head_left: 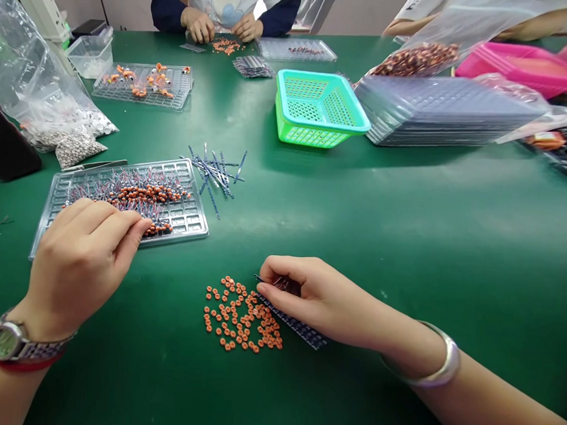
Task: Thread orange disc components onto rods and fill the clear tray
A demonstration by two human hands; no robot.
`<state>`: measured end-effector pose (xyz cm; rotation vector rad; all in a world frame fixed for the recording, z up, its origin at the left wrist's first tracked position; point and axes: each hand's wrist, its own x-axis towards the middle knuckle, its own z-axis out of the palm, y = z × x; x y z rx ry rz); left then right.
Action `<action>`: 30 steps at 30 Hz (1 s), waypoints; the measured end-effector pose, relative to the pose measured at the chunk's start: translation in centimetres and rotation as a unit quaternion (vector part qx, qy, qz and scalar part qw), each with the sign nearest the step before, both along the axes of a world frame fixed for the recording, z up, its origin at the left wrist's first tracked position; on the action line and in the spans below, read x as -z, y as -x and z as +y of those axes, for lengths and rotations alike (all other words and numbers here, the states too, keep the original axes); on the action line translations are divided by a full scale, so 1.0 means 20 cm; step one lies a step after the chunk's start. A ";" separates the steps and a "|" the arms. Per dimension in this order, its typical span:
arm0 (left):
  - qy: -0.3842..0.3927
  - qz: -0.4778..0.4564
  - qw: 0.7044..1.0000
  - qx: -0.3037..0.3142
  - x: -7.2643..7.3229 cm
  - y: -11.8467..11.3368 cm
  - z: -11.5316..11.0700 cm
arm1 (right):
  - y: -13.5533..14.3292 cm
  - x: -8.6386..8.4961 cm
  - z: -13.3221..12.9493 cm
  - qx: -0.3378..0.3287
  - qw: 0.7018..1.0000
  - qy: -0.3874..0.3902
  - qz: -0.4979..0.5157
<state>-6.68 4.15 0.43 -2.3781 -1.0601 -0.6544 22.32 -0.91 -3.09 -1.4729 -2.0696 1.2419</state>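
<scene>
My left hand (83, 260) hangs over the near edge of a clear plastic tray (188, 222), fingers pinched together. Whatever it pinches, if anything, is hidden. Rows of small orange-and-black parts with thin wires (151, 193) fill much of that tray. Thumb and forefinger of my right hand (302, 291) grip the end of a dark blue strip (299, 330), apparently a strip of small circuit boards, slanting under the hand. Thin reddish wires show inside the curled fingers. Left of the strip, touching or close to it, small orange rings (242, 316) lie scattered on the green table (155, 378).
Loose thin strips (216, 172) lie behind the tray. A green basket (318, 134), stacked clear trays (417, 112) and a pink basket (521, 67) stand farther back. Bags of small white parts (75, 136) are at left. Across the table, a co-worker's hands (199, 25) handle small parts.
</scene>
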 end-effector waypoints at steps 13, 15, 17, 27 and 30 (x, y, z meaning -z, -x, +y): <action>0.019 0.006 1.000 -0.016 0.00 0.00 -0.01 | 0.00 0.00 0.00 0.005 1.000 -0.011 -0.002; 0.020 0.005 1.000 -0.015 0.00 -0.01 -0.01 | 0.00 0.00 0.00 0.006 1.000 -0.007 0.001; 0.022 0.003 1.000 -0.014 0.00 -0.01 0.00 | 0.00 0.00 0.00 0.003 1.000 0.000 0.004; 0.028 -0.001 0.999 -0.019 0.00 0.00 -0.01 | 0.01 0.00 0.01 0.003 1.000 0.010 0.012; 0.027 -0.003 1.000 -0.015 0.00 0.00 -0.02 | 0.01 0.00 0.01 0.004 1.000 0.007 0.013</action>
